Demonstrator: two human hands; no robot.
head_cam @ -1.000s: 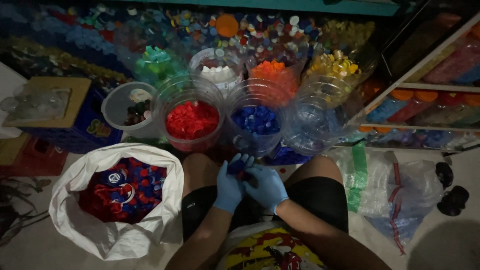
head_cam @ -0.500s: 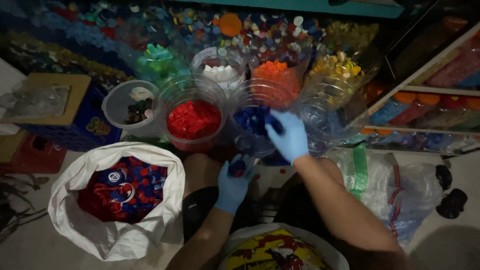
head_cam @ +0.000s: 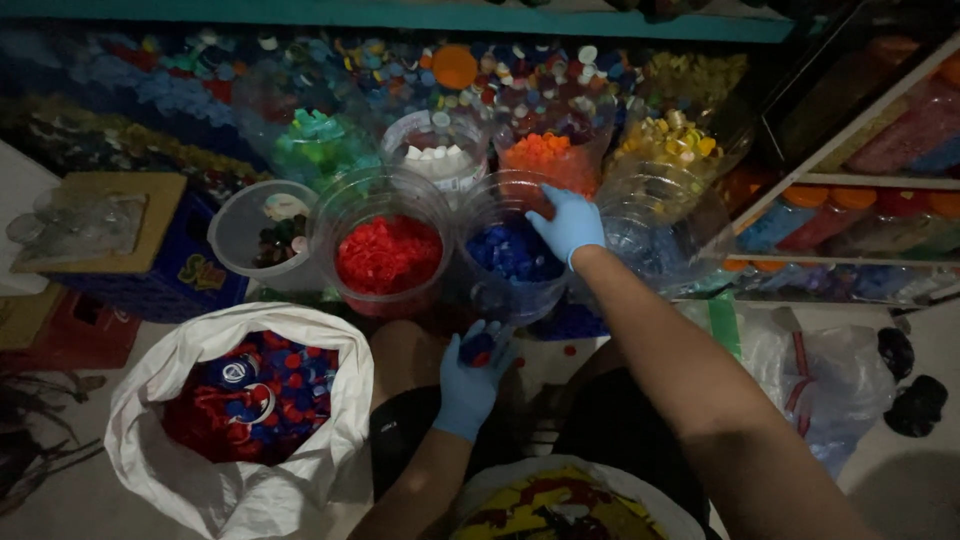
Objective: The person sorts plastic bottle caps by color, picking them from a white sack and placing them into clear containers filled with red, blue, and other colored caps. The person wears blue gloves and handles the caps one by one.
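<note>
Reaching farther up the frame than before, the right hand (head_cam: 568, 224) hovers with loose, open grip over the clear tub of blue caps (head_cam: 512, 252) at centre. Below, the left hand (head_cam: 472, 375) cups blue and red caps (head_cam: 474, 349); the red-cap tub (head_cam: 388, 256) sits just left.

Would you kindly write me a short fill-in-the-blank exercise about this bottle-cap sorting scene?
1. The right hand reaches over the clear container of ____ caps.
2. The container just left of that one holds ____ caps.
3. The left hand holds a few caps above the person's ____.
4. The white sack of mixed caps lies on the person's ____ side.

Missing words: blue; red; lap; left
</note>
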